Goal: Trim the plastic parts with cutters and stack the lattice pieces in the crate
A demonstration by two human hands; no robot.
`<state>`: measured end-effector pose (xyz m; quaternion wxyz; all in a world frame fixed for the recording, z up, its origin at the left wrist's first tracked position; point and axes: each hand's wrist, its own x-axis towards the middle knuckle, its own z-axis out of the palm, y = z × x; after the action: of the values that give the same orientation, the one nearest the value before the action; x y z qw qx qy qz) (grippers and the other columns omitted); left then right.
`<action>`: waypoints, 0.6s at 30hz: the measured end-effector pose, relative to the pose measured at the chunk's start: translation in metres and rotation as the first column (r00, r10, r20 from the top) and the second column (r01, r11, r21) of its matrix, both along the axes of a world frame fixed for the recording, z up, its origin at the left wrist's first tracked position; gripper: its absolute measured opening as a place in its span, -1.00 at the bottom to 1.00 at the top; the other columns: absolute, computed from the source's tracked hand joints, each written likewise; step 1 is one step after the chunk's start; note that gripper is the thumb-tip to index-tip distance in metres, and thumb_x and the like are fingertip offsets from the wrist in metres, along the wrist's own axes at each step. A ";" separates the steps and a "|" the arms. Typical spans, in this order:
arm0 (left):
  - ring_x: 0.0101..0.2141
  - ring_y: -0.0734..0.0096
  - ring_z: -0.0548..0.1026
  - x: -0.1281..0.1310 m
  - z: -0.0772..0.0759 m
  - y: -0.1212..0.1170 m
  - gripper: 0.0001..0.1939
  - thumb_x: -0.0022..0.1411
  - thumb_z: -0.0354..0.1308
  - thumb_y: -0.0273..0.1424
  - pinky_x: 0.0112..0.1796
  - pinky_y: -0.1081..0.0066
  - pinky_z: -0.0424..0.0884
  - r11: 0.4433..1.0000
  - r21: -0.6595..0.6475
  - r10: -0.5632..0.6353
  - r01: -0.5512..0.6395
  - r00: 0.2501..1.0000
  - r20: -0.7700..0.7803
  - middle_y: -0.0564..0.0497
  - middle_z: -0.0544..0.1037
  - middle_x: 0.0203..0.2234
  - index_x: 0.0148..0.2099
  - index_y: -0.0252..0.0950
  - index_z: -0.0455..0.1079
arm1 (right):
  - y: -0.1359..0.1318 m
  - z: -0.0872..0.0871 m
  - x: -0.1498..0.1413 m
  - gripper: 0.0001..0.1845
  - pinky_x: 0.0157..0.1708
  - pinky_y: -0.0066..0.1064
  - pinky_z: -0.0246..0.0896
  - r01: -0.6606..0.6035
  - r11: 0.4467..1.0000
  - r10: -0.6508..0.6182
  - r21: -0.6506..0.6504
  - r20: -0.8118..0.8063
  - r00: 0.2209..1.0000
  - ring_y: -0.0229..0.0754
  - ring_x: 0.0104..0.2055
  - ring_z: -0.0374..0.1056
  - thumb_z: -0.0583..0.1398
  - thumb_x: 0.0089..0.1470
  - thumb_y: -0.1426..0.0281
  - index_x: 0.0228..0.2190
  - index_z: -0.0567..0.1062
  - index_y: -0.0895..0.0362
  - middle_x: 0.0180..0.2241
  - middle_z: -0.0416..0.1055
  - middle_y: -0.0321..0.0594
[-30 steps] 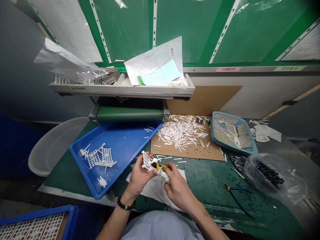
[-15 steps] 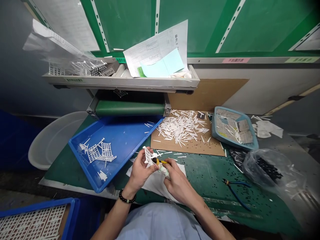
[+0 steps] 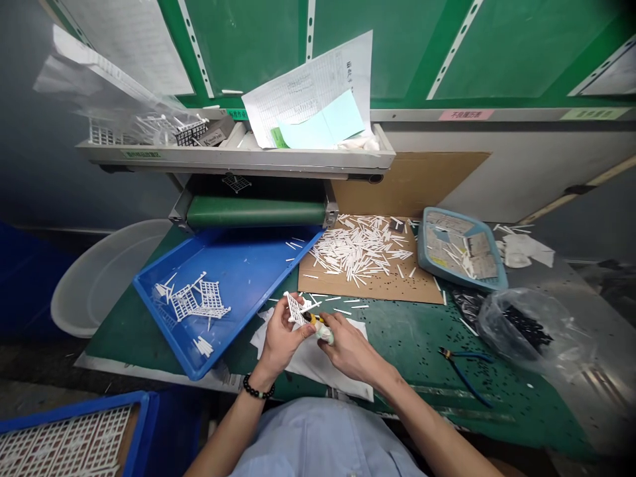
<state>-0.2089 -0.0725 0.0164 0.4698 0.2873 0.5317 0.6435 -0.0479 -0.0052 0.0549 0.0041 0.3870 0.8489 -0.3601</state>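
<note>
Between the fingers of my left hand is a white plastic grid piece, held tilted above the bench. A white stick juts out from its right side. My right hand is closed around yellow-handled cutters, whose jaws meet the grid's right edge. Pale wrapping covers part of the handle, and my fingers hide the rest. Under both hands lies a white cloth. More white grid pieces and short sticks rest in the blue tray to the left.
Loose white sticks are heaped on a cardboard sheet. Right of it stand a light-blue basket and a clear bag of black bits. Blue-handled pliers lie on the bench. A conveyor roller sits behind the tray.
My right hand has shifted slightly and turned, with the cutters' handles now more covered by its fingers. The left hand keeps the grid piece in nearly the same place. The view has moved slightly.
</note>
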 end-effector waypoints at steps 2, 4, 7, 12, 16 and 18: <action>0.06 0.15 0.40 0.001 -0.006 0.003 -0.31 -0.08 0.41 -0.36 0.03 0.24 0.37 1.000 -0.016 0.019 -0.019 1.000 0.012 -0.15 0.40 0.07 0.10 -0.22 0.25 | 0.007 -0.002 -0.002 -0.47 -0.06 -0.28 0.13 -0.029 1.000 0.028 0.009 0.039 0.999 0.00 -0.01 0.27 0.07 0.10 0.31 0.10 0.24 0.20 -0.06 0.32 0.02; 0.07 0.15 0.40 0.002 -0.012 0.009 -0.31 -0.08 0.41 -0.36 0.06 0.22 0.35 0.999 -0.023 0.041 -0.040 0.998 0.037 -0.17 0.40 0.08 0.10 -0.23 0.24 | 0.016 -0.005 -0.003 -0.57 -0.14 -0.31 0.12 -0.061 0.998 0.059 0.022 0.084 0.995 0.00 -0.07 0.31 0.08 0.10 0.28 -0.02 0.33 0.19 -0.12 0.37 0.00; 0.06 0.15 0.41 0.004 -0.017 0.023 -0.29 -0.10 0.42 -0.35 0.08 0.19 0.33 0.998 -0.030 0.048 -0.046 0.997 0.068 -0.19 0.41 0.07 0.10 -0.24 0.24 | 0.031 -0.012 -0.005 -0.70 -0.23 -0.33 0.08 -0.064 0.997 0.056 0.050 0.136 0.989 0.00 -0.14 0.34 0.10 0.09 0.26 -0.19 0.38 0.18 -0.18 0.41 -0.01; 0.03 0.18 0.43 0.004 -0.025 0.045 -0.29 -0.13 0.43 -0.35 0.05 0.22 0.34 0.998 -0.041 0.045 -0.043 0.997 0.067 -0.21 0.43 0.03 0.08 -0.30 0.26 | 0.048 -0.024 -0.004 -0.70 -0.34 -0.37 0.03 -0.019 1.000 0.016 0.011 0.167 0.986 -0.01 -0.20 0.38 0.09 0.09 0.23 -0.21 0.40 0.16 -0.24 0.47 -0.04; -0.09 0.25 0.50 0.006 -0.039 0.055 -0.35 -0.13 0.42 -0.33 -0.04 0.25 0.39 0.995 -0.085 0.048 -0.043 0.997 0.055 -0.18 0.48 -0.07 0.02 -0.33 0.31 | 0.054 -0.037 -0.001 -0.69 -0.38 -0.38 0.03 0.007 0.998 0.006 -0.066 0.197 0.980 0.00 -0.24 0.40 0.11 0.06 0.19 -0.25 0.46 0.14 -0.28 0.50 -0.04; -0.15 0.28 0.51 0.008 -0.043 0.057 -0.46 -0.10 0.41 -0.30 -0.07 0.27 0.40 0.993 -0.104 0.053 -0.048 0.997 0.050 -0.17 0.51 -0.13 -0.07 -0.36 0.36 | 0.056 -0.044 -0.001 -0.68 -0.37 -0.37 0.04 0.036 0.996 -0.018 -0.084 0.206 0.978 0.01 -0.24 0.40 0.11 0.05 0.19 -0.26 0.48 0.15 -0.28 0.51 -0.02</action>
<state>-0.2009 -0.0154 -0.0268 0.4813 0.2321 0.5589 0.6341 -0.0492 0.0510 0.0106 0.1034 0.4330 0.8220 -0.3552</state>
